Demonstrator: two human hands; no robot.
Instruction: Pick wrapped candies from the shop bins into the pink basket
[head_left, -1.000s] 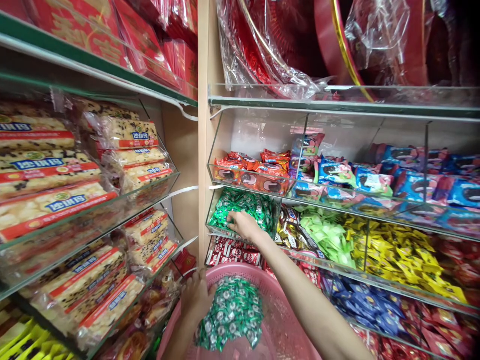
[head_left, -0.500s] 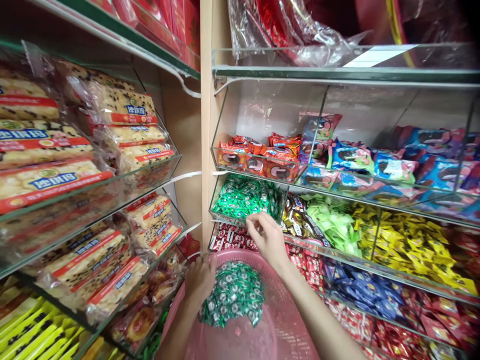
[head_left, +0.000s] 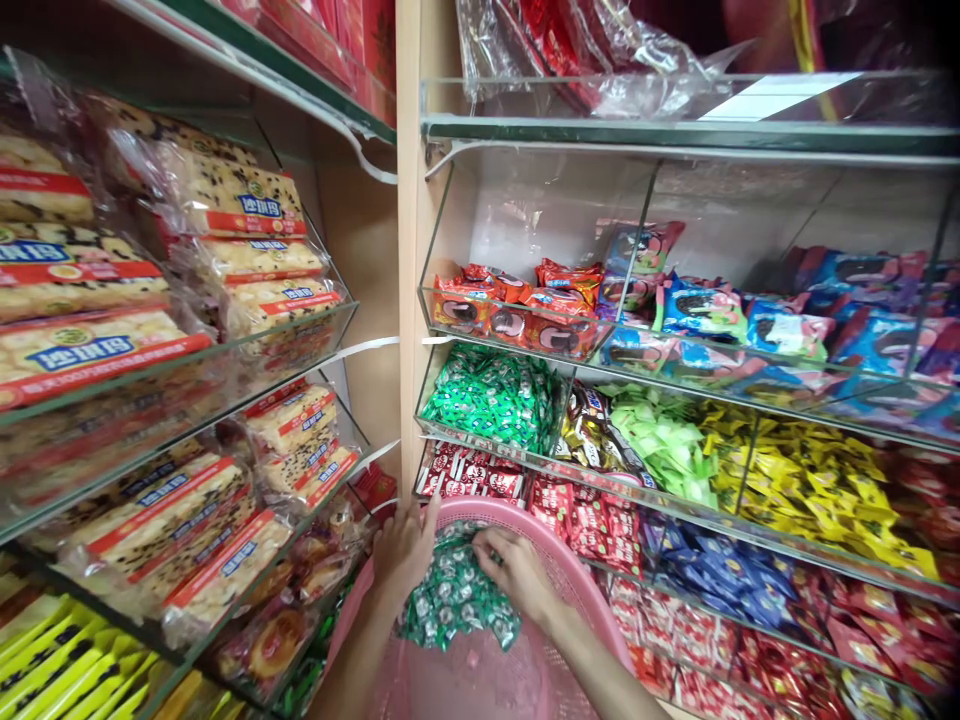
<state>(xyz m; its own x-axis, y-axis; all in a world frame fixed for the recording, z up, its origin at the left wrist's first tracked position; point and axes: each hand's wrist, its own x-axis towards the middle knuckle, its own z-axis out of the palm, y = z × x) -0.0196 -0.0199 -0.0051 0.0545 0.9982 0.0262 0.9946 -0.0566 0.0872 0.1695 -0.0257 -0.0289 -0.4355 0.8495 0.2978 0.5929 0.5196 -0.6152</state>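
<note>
Pink round plastic basket holds small green-wrapped candies; left hand, thumb apart, at eleven o'clock; right hand, fingers curled, grip unclear, at one.

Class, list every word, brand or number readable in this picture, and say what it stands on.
"沙琪玛": on blue labels of the bars at left, clearest on the upper ones.
Too small or blurred: smaller print on the bars' red strips, and print on the green candies and orange packets.

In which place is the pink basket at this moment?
In the head view, the pink basket is at the bottom centre, with the left hand at its left rim and the right hand at the green-wrapped candies inside.
</note>
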